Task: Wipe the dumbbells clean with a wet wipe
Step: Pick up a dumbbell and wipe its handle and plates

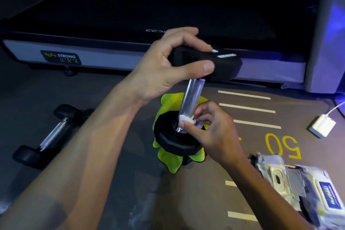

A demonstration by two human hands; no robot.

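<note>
Nearest the camera, on the right, opened packs of wet wipes (306, 183) lie on the floor within easy reach of the working hand, presumably so that a fresh sheet can be drawn without shifting position.

Next, the right hand (211, 129) pinches a small folded wet wipe (186, 118) against the lower end of the metal handle (191, 99), just above the bottom weight; fingers are curled tight round the wipe. The dumbbell (179, 136) stands on end, slightly tilted, its lower head resting on a yellow-green cloth (168, 157), judged to be there to keep the cleaned end off the floor.

Above, the left hand (168, 69) grips the upper head (214, 61), thumb on the near face and fingers over the top. This steadies the upright bar and would allow it to be turned under the wipe.

To the left, a second dumbbell (50, 134) lies flat on the floor, well apart; whether it has been wiped cannot be told.

Further right, a white charger (322, 126) with its cable rests on the floor. Beyond all, a treadmill (130, 24) spans the background.
</note>
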